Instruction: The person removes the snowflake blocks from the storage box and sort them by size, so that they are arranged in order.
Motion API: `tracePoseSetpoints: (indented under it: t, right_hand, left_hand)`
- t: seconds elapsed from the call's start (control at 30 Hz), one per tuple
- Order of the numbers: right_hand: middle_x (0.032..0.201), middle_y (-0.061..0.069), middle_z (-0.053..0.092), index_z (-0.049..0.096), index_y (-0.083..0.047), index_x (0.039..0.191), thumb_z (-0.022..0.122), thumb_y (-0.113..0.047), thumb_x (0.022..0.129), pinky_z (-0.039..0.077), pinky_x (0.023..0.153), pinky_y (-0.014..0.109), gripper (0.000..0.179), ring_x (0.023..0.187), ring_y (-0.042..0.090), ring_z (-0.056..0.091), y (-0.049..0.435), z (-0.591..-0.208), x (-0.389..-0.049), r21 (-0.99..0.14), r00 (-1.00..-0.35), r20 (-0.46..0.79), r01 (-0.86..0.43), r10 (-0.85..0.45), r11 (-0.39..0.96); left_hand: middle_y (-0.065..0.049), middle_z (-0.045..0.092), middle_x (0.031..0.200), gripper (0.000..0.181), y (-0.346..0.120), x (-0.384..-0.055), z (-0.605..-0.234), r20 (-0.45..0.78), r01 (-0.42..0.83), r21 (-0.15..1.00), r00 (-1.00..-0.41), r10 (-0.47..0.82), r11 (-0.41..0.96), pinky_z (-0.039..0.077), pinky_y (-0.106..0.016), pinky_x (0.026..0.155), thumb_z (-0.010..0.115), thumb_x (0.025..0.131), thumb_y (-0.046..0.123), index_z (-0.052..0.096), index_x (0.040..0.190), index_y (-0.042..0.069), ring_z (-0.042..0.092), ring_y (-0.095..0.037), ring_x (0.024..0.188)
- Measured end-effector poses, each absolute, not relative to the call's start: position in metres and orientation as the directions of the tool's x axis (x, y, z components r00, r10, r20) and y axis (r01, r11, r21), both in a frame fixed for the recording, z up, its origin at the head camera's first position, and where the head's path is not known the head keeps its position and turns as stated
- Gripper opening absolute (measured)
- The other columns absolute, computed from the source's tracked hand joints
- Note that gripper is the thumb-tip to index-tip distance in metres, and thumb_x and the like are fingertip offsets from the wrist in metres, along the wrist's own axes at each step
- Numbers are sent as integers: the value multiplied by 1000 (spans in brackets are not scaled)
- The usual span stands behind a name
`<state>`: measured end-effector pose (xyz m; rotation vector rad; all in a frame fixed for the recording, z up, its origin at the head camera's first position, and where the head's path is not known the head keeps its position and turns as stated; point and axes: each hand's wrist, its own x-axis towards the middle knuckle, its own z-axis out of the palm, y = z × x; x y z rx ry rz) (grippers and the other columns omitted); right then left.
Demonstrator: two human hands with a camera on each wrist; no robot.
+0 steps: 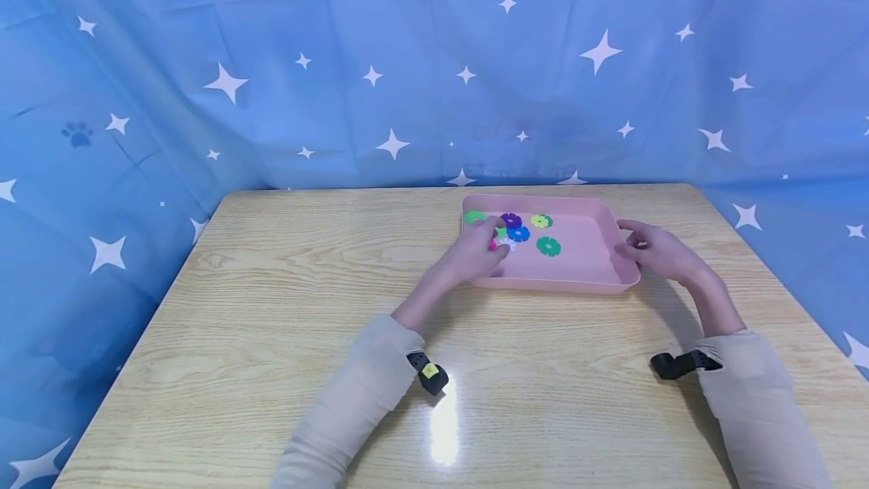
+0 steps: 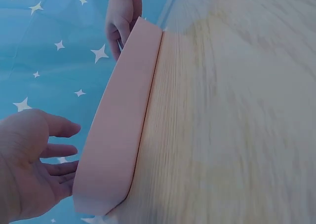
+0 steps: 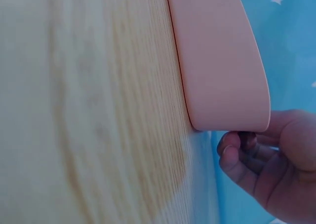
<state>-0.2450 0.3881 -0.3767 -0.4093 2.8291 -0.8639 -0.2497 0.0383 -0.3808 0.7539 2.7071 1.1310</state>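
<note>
Work with the pink tray (image 1: 563, 284) flat on the table (image 1: 271, 285), near its far edge, and brace it before handling the loose discs. The right grip (image 1: 658, 250) is at the tray's right end: fingers curled against the outside of the end wall, with one digit apparently over the rim, so it has light hold of the wall. Use it as a steady only; lifting or squeezing would tilt the tray or bow its thin-looking side. The left grip (image 1: 475, 247) hangs over the tray's left end with fingers loosely bent and spread, thumb apart. No piece is visible in it, although the near wall hides the fingertips in the left wrist view, so contact with a disc cannot be confirmed. Below and beside it lie the purple disc (image 1: 511, 221), the blue disc (image 1: 519, 234) and the white disc (image 1: 508, 244), bunched close together; the green disc (image 1: 548, 247) lies apart, towards the middle. Select one piece at a time. Approach from above, clear of the rim, and pinch the notched edge between thumb and forefinger; a flat disc will probably slide if pushed from one side. Where pieces overlap, take the uppermost first. Raise it straight up so that its notches do not catch a neighbour.
</note>
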Motion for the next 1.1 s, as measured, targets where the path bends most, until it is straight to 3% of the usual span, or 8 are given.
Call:
tracePoseSetpoints:
  t: [0.2,0.5,0.77,1.0,1.1]
  right_hand:
    - [95,15,61,32,16,147,54,-13,105,45,64,28,55,75,15,53,388,-377,-245,-569,-951,-72,-209,-301,796]
    - [97,17,61,29,16,148,52,-13,105,45,63,29,57,75,14,53,389,-376,-244,-571,-952,-83,-198,-295,797]
    - [97,17,60,29,16,148,52,-14,106,45,63,30,57,76,15,54,389,-376,-243,-573,-952,-84,-194,-293,796]
    - [98,17,60,29,16,149,52,-14,106,45,63,30,57,76,14,53,390,-377,-243,-572,-953,-84,-193,-290,798]
    - [98,17,60,28,16,149,52,-14,106,45,63,31,58,76,15,53,389,-377,-244,-581,-952,-91,-186,-291,792]
  left_hand:
    - [-15,59,130,48,54,-251,-386,46,307,698,-921,387,647,51,-32,92,59,101,16,48,145,1,52,-21,103]
    - [-18,50,143,55,69,-251,-386,-33,209,638,-954,297,741,47,-41,104,61,97,7,45,149,4,48,-31,130]
    - [-9,57,127,41,73,-250,-389,-31,205,604,-960,279,770,52,-28,90,69,92,0,63,132,7,49,-22,114]
    - [-7,62,118,32,73,-250,-392,-22,232,570,-955,297,788,50,-29,95,71,94,9,67,125,6,53,-20,111]
    - [-6,62,110,25,73,-250,-392,-41,214,591,-955,293,778,51,-28,88,74,92,11,69,116,5,53,-19,104]
